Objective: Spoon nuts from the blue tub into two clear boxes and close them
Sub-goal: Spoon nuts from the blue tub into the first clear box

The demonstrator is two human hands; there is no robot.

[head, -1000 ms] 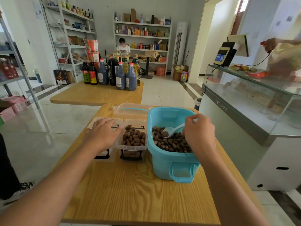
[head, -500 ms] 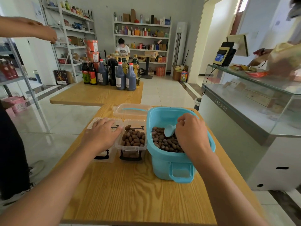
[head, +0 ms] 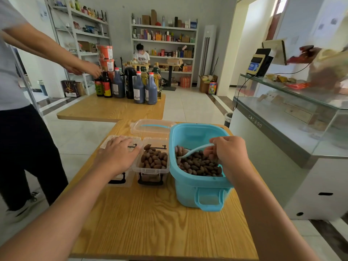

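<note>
A blue tub (head: 195, 187) of brown nuts (head: 199, 164) stands on the wooden table (head: 150, 223). Over the tub my right hand (head: 228, 154) grips the handle of a pale blue spoon (head: 195, 150), whose bowl dips into the nuts at the tub's left side. To the tub's left stands an open clear box (head: 152, 172) filled with nuts. Left of that is a second clear box (head: 120, 180) with its lid down, and my left hand (head: 117, 155) lies flat on that lid.
The tub's clear lid (head: 150, 127) lies behind the boxes. A person (head: 20, 102) stands at the left, reaching toward bottles (head: 139, 85) on a second table (head: 113, 110). A glass counter (head: 288, 117) runs along the right. Shelves and a seated person are at the back.
My right hand has turned the spoon inside the tub, pushing its bowl into the nuts. A person has stepped in at the left and reached to the bottles. My left hand stays put.
</note>
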